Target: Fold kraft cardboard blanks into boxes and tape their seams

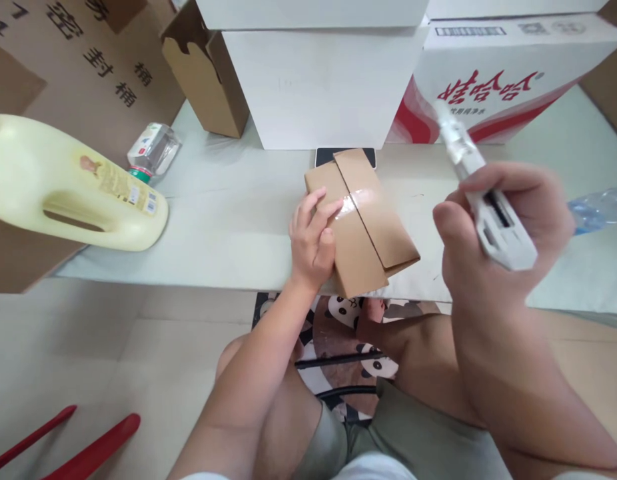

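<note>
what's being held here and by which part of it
The right hand holds the white tool by its wide body, blurred narrow end pointing away. The left hand only rests on the small cardboard box, fingers beside the clear tape.

pale table (228,233) spanned the frame, small brown carton (361,250) lay at centre, white box (328,87) at top centre, red-and-white box (481,60) upper right, clear bottle (157,150) upper left

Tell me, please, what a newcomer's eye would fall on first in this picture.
Probably the right hand, raised at the right with a white tool in its fingers. Next might come the taped brown carton near the centre, with the left hand on it, and the big pale-yellow bottle at the left edge.
</note>
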A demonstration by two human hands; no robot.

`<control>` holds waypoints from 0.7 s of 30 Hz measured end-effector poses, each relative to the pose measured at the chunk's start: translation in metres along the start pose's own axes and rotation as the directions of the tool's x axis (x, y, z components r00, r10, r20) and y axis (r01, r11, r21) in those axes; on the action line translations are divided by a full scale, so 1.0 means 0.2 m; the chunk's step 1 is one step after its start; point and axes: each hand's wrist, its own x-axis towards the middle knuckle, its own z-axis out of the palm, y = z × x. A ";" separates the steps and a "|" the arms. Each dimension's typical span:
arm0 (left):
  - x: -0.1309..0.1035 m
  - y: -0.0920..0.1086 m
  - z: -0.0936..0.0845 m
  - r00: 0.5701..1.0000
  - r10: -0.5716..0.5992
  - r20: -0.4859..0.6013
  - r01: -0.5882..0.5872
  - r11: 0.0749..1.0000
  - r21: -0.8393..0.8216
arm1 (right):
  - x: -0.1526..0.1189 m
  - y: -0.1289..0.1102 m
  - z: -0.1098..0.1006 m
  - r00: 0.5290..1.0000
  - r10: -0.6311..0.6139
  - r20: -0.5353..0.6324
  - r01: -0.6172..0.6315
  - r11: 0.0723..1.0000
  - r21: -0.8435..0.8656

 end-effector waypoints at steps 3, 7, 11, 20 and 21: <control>-0.01 0.03 0.02 1.000 -0.001 -0.019 0.002 0.998 0.063 | -0.02 -0.04 0.06 0.996 -0.092 0.005 0.093 0.995 -0.048; -0.01 0.04 0.03 1.000 0.004 -0.022 -0.003 0.996 0.088 | -0.09 -0.01 0.08 0.984 -0.098 0.150 0.118 0.984 -0.136; 0.00 0.03 0.02 1.000 0.021 0.007 -0.021 0.997 0.074 | -0.12 0.02 0.08 0.967 -0.152 0.203 0.182 0.974 -0.136; 0.00 0.01 0.05 0.999 0.046 -0.026 -0.045 0.998 0.040 | -0.12 0.06 0.08 0.954 -0.222 0.203 0.256 0.954 -0.159; 0.00 0.00 0.05 0.999 0.044 -0.024 -0.043 0.998 0.036 | -0.13 0.06 0.09 0.949 -0.234 0.211 0.271 0.948 -0.167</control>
